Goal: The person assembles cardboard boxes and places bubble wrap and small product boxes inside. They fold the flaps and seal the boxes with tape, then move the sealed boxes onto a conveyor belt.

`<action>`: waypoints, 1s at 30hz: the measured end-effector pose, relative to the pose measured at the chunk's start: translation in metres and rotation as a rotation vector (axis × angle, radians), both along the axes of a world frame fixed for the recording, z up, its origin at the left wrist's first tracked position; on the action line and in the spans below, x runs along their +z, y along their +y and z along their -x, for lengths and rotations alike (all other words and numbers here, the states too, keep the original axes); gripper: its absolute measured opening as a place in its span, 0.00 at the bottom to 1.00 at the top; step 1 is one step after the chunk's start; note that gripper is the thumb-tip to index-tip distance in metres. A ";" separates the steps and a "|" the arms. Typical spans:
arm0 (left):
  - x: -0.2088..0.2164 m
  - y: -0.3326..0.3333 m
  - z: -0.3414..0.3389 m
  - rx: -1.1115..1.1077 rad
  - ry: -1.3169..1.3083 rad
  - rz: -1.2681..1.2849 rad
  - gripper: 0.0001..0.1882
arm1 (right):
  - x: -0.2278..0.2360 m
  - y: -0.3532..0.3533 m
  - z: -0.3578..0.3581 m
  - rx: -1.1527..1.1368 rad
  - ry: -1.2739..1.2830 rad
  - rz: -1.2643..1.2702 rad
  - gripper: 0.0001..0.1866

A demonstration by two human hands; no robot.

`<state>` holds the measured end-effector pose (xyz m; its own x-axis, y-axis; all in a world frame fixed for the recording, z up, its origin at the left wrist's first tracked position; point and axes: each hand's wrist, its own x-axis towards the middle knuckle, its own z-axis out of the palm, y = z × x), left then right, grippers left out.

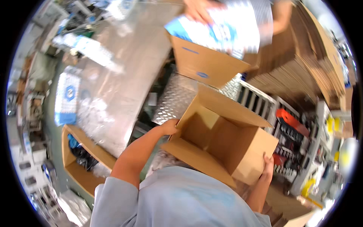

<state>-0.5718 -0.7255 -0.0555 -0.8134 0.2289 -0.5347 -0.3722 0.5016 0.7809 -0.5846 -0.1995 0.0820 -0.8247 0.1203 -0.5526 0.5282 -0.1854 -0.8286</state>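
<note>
An opened cardboard box with nothing inside is held in front of my body, its flaps standing outward. My left hand grips its left edge, thumb and fingers closed over the cardboard. On the opposite side, my right hand presses round the outer face of the right flap. Just beyond it stands a second cardboard box with blue marks. Over that one, a co-worker's hand holds a blurred blue-and-white plastic package.
A metal table spans the left, with blue-and-white packages on it. Stacked flat cardboard rises at the far right. A roller conveyor and a rack with a red tool stand right. A cardboard bin sits lower left.
</note>
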 end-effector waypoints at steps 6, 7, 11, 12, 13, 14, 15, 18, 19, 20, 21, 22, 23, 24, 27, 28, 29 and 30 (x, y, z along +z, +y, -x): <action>0.146 -0.160 0.045 -0.033 -0.519 0.463 0.20 | -0.143 -0.101 0.026 0.240 -0.106 0.130 0.23; 0.188 -0.184 0.048 0.156 -0.397 0.266 0.18 | -0.148 -0.115 0.034 0.223 -0.098 0.140 0.22; 0.235 -0.313 0.006 0.560 0.158 0.352 0.12 | -0.149 -0.155 0.064 0.434 -0.207 -0.219 0.25; 0.236 -0.342 0.003 0.534 0.253 0.546 0.12 | -0.159 -0.148 0.072 0.505 -0.264 -0.449 0.28; 0.239 -0.370 -0.006 0.516 0.337 0.748 0.12 | -0.145 -0.156 0.088 0.661 -0.349 -0.648 0.29; 0.238 -0.396 0.000 0.479 0.429 0.929 0.13 | -0.174 -0.116 0.092 0.928 0.013 -1.278 0.31; 0.239 -0.419 -0.003 0.465 0.431 1.012 0.14 | -0.151 -0.127 0.113 1.024 -0.165 -1.394 0.28; 0.232 -0.492 0.001 0.409 0.411 1.231 0.17 | -0.014 -0.233 0.159 1.407 -0.608 -1.305 0.28; 0.227 -0.525 0.003 0.396 0.378 1.301 0.17 | 0.038 -0.303 0.159 1.580 -0.371 -1.311 0.26; 0.219 -0.552 0.014 0.378 0.352 1.359 0.18 | 0.065 -0.371 0.153 1.540 -0.117 -1.321 0.23; 0.215 -0.568 0.030 0.367 0.315 1.373 0.20 | 0.091 -0.438 0.148 1.494 0.145 -1.343 0.23; 0.222 -0.581 0.041 0.355 0.269 1.401 0.21 | 0.114 -0.506 0.143 1.449 0.403 -1.363 0.27; 0.222 -0.592 0.049 0.343 0.219 1.430 0.23 | 0.131 -0.575 0.141 1.340 0.560 -1.111 0.29; 0.213 -0.606 0.057 0.375 0.266 1.520 0.24 | 0.116 -0.626 0.148 1.323 0.850 -0.968 0.31; 0.201 -0.629 0.089 0.514 0.242 1.624 0.30 | 0.083 -0.781 0.152 1.248 1.319 -0.893 0.46; 0.197 -0.634 0.104 0.519 0.325 1.588 0.31 | 0.073 -0.817 0.149 1.193 1.350 -0.984 0.51; 0.192 -0.639 0.118 0.518 0.410 1.554 0.31 | 0.067 -0.836 0.146 1.236 1.261 -1.062 0.54; 0.186 -0.644 0.130 0.511 0.485 1.523 0.32 | 0.061 -0.851 0.145 1.278 1.162 -1.131 0.57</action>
